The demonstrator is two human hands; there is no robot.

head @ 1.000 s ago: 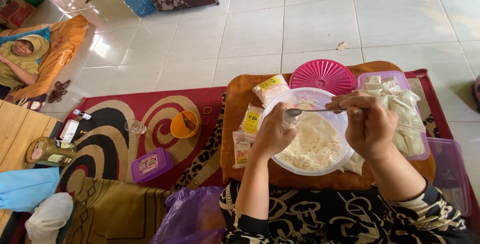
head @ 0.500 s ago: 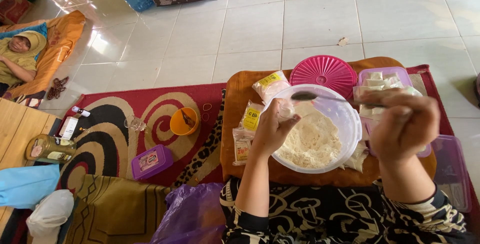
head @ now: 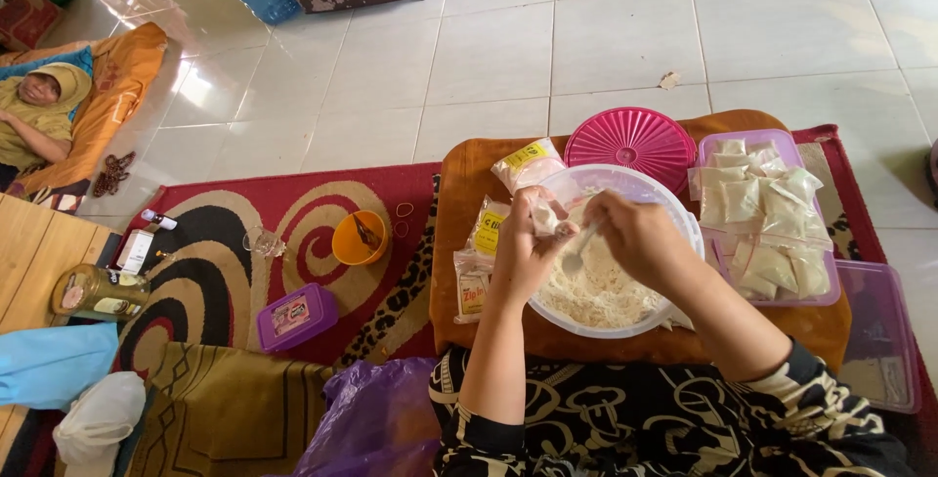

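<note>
My left hand [head: 528,242] holds a small clear plastic bag [head: 544,215] over the near left rim of a clear bowl [head: 684,233] of white shredded food [head: 596,291]. In my right hand [head: 640,238] is a metal spoon [head: 576,257], its tip down in the bowl just beside the bag. The bowl rests on a low orange-brown table [head: 459,203]. Right of the bowl, a purple tray [head: 821,286] is piled with filled small bags [head: 757,213].
A pink round lid [head: 630,142] lies behind the bowl, and packs of empty bags [head: 484,252] lie at its left. On the red patterned rug [head: 244,213] sit an orange cup [head: 359,238] and a purple box [head: 290,316]. Another person [head: 34,110] lies far left.
My right hand came back from the right side over the purple tray to the bowl, and the spoon now dips beside the bag in my left hand.
</note>
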